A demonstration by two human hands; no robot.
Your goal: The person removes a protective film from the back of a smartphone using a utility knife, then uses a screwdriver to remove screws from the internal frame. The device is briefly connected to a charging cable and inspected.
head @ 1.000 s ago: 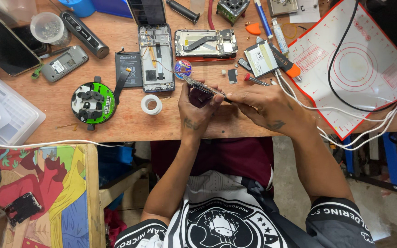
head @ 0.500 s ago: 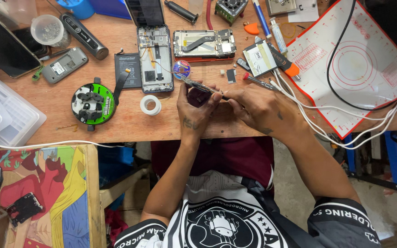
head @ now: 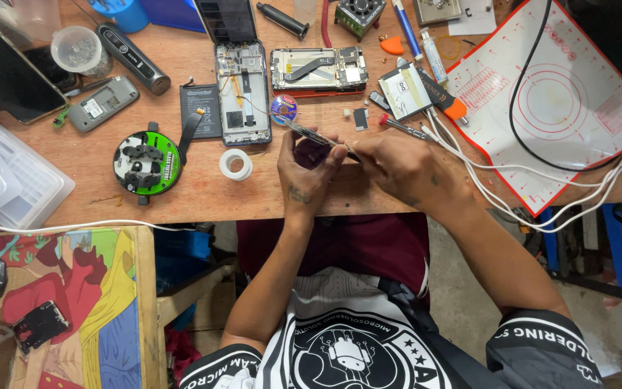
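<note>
Dark, thin part [head: 316, 153] sits pinched in the curled left hand [head: 304, 169] near the bench's front edge. Right hand [head: 404, 169], fingers closed on tweezers [head: 318, 137], meets it; tweezers run rear-left to front-right across it.

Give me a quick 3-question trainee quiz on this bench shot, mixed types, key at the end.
1. True or false: the roll of white tape lies on the wooden bench, to the left of the left hand.
2. Multiple choice: what lies just left of the opened phone? A) a black flat battery B) a red mug C) a keyboard
3. Fill in: the round tool holder has a ____ rim.

Key:
1. True.
2. A, the black battery.
3. Green.

Note: both the left hand and the right hand hold a thin dark part between them; what it is cannot be told.
</note>
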